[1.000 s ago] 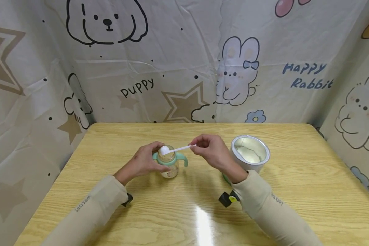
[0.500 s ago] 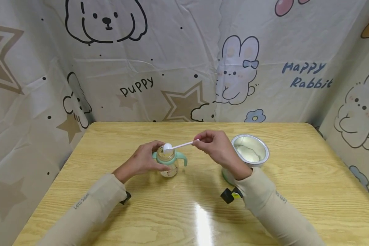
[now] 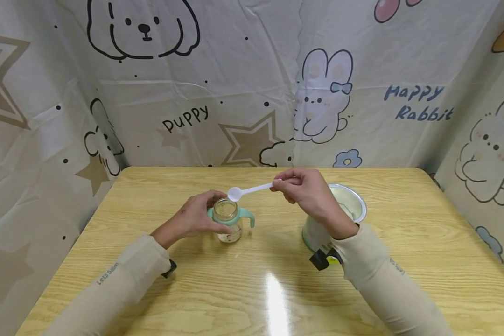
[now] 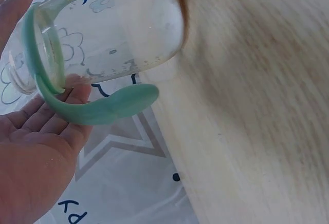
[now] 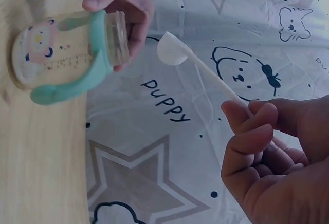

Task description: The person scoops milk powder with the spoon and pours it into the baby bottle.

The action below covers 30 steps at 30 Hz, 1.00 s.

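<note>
A clear baby bottle (image 3: 229,228) with mint-green handles (image 5: 77,88) stands uncapped on the table; its base looks whitish inside. My left hand (image 3: 195,215) grips it round the neck, thumb in front and fingers behind, as the right wrist view shows. Up and to the right, my right hand (image 3: 308,191) pinches the thin handle of a white measuring scoop (image 3: 235,193). The scoop's bowl is held just above the bottle's mouth (image 3: 226,209), toward the far side. In the right wrist view the bowl (image 5: 172,50) hangs apart from the bottle's rim.
Behind my right forearm stands an open tin (image 3: 317,233) with a silver rim and pale powder (image 3: 349,201) inside, partly hidden by the arm. A patterned cloth (image 3: 235,93) rises behind the wooden table (image 3: 218,289) and along both sides.
My right hand has moved up and to the right, lifting the scoop off the bottle's mouth, and the bowl has turned from tipped over to facing upward. The left hand stays on the bottle.
</note>
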Available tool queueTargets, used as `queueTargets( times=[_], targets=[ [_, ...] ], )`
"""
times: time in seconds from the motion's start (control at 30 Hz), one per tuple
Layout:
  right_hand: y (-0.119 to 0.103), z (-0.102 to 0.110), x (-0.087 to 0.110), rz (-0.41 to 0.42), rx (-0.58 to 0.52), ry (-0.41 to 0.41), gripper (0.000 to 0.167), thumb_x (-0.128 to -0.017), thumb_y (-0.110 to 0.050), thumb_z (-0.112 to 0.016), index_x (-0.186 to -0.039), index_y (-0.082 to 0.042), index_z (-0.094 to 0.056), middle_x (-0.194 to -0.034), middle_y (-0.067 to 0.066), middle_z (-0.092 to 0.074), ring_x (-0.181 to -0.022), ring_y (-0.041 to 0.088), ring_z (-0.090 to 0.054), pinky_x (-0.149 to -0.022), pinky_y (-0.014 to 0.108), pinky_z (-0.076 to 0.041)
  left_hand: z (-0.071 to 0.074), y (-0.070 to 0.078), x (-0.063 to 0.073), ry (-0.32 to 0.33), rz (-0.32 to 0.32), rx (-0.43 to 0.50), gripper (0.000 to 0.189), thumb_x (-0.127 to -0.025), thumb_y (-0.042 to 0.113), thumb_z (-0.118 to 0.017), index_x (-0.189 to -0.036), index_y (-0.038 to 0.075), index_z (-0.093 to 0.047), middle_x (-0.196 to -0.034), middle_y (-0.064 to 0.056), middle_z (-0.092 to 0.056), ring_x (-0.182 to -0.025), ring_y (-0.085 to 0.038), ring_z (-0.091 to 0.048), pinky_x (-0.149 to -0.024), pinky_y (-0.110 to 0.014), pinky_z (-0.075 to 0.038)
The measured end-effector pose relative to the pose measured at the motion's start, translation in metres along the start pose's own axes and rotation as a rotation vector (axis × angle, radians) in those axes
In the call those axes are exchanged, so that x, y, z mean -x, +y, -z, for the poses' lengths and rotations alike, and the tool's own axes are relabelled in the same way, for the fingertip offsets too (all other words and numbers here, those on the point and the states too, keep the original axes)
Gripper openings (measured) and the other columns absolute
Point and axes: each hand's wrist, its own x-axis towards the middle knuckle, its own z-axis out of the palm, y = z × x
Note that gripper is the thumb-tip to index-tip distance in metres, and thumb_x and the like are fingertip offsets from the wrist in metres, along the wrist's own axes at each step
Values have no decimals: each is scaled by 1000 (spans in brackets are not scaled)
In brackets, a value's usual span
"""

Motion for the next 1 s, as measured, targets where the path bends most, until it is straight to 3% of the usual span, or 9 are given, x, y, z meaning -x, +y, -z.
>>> queueTargets(
  times=[0.27, 0.43, 0.6, 0.83, 1.0],
  targets=[
    [-3, 17, 4, -19, 20, -1, 18, -100, -16, -63, -108, 0, -68, -96, 7, -76, -65, 12, -55, -56, 20, -43, 4, 7, -3, -6, -8, 12, 83, -67, 27, -96, -135, 1, -55, -128, -14, -62, -124, -36, -56, -106, -51, -45],
    [-5, 27, 7, -36, 16, 19, 20, -98, -18, -66, -108, 0, -68, -92, 4, -76, -64, 12, -57, -58, 21, -47, 4, 11, -6, -13, -27, 12, 82, -67, 28, -95, -134, 1, -56, -131, -13, -61, -126, -35, -55, -108, -50, -44],
    [-5, 40, 11, -40, 62, 50, 22, -99, -20, -65, -109, -2, -68, -93, 1, -76, -65, 13, -58, -54, 20, -43, 5, 15, -10, -23, -39, 19, 82, -68, 27, -95, -134, 0, -55, -133, -14, -61, -127, -34, -54, -109, -49, -42],
    [-5, 58, 17, -64, 91, 84, 27, -98, -26, -67, -111, -2, -67, -94, -1, -76, -69, 16, -61, -68, 24, -52, 4, 24, -18, -27, -60, 13, 78, -69, 22, -94, -133, 0, -55, -133, -15, -60, -127, -32, -55, -110, -47, -42],
    [-1, 71, 22, -73, 124, 103, 32, -98, -31, -67, -112, -2, -67, -92, -5, -76, -70, 13, -61, -65, 22, -49, 3, 34, -24, -45, -49, 6, 83, -68, 27, -95, -136, 2, -54, -137, -12, -59, -129, -31, -53, -110, -46, -42]
  ],
)
